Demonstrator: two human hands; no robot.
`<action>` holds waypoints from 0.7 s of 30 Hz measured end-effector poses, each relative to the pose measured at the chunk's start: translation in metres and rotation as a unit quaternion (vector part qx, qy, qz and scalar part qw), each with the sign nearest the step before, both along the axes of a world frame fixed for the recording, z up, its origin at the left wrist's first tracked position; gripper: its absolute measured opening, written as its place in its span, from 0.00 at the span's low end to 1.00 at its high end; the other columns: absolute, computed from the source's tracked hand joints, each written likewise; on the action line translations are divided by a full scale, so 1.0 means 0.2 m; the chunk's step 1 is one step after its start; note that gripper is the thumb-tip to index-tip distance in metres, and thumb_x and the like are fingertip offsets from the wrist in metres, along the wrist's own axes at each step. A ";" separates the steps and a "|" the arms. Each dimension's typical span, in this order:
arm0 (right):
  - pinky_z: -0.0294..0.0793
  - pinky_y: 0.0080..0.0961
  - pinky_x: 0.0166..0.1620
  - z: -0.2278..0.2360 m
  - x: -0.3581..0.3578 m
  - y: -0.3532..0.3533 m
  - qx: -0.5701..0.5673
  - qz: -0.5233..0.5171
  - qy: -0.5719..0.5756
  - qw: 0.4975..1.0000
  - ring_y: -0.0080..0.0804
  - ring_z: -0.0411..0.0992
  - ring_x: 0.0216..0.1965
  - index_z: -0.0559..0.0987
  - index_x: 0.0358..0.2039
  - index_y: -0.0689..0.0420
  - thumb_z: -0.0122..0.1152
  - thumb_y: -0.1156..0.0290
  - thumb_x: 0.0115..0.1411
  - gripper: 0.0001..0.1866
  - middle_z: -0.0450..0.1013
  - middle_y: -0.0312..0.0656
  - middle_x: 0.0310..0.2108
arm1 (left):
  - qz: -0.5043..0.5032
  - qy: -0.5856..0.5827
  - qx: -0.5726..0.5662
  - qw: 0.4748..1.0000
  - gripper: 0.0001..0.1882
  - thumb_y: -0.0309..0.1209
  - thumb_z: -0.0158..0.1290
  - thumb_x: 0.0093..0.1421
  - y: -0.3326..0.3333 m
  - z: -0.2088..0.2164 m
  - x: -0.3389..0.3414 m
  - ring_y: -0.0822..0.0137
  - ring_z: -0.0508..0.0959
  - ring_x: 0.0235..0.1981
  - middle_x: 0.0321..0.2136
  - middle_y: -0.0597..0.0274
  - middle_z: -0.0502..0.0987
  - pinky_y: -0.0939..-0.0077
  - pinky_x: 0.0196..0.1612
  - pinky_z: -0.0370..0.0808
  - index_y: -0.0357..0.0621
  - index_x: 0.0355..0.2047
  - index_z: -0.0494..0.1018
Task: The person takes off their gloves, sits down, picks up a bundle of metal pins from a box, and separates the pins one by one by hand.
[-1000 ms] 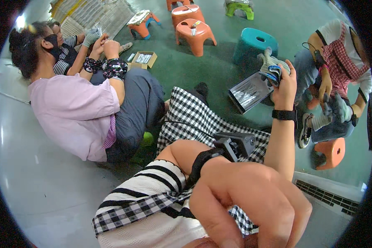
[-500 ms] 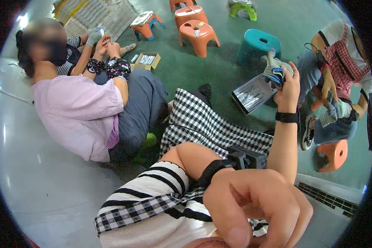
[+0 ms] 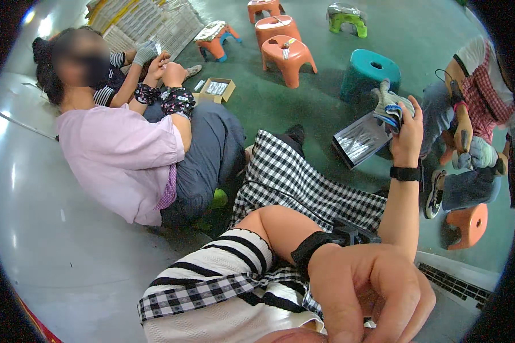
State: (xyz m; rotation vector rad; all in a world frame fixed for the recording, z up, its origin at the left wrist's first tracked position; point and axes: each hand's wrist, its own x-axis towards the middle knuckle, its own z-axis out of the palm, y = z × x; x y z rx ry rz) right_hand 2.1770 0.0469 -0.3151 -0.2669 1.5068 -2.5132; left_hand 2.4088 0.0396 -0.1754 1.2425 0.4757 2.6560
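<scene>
My right hand, raised at the right with a black band at its wrist, grips grey work gloves with blue edging. They hang over one corner of a dark-edged box holding shiny silvery pieces. My left hand is very close at the bottom, its fingers curled. The frame cuts off their tips, so what they hold, if anything, is hidden. A black band circles this wrist too. Below my arms spreads a black-and-white checked apron.
A person in a pink top crouches at left, near an open carton of silvery packets. At right, another person wears grey gloves. Stools stand around: teal, orange, green. A floor grate lies lower right.
The whole view has shifted, so the surroundings sit further right and slightly lower. My right hand keeps hold of the gloves; my left hand stays curled near the bottom edge.
</scene>
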 end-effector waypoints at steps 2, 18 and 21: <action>0.76 0.24 0.31 0.00 0.01 -0.01 0.003 -0.002 0.000 1.000 0.29 0.75 0.35 0.65 0.53 0.57 0.54 0.76 0.58 0.21 0.73 0.44 0.40 | 0.010 0.009 -0.001 1.000 0.12 0.33 0.51 0.61 0.00 0.00 0.00 0.69 0.73 0.22 0.26 0.56 0.74 0.83 0.22 0.69 0.36 0.27 0.76; 0.75 0.27 0.40 -0.01 0.01 -0.02 0.025 0.016 0.015 0.999 0.33 0.73 0.41 0.64 0.55 0.59 0.55 0.74 0.58 0.23 0.70 0.46 0.45 | 0.090 0.074 -0.013 0.993 0.12 0.33 0.51 0.61 0.03 0.01 -0.01 0.69 0.73 0.21 0.26 0.57 0.75 0.84 0.21 0.68 0.37 0.27 0.76; 0.72 0.24 0.42 0.02 0.04 -0.01 0.003 0.015 -0.002 1.000 0.30 0.71 0.41 0.64 0.54 0.61 0.56 0.75 0.58 0.23 0.70 0.45 0.44 | 0.107 0.088 -0.015 0.990 0.12 0.33 0.51 0.61 0.01 0.02 -0.02 0.69 0.72 0.21 0.26 0.57 0.75 0.84 0.21 0.68 0.37 0.26 0.76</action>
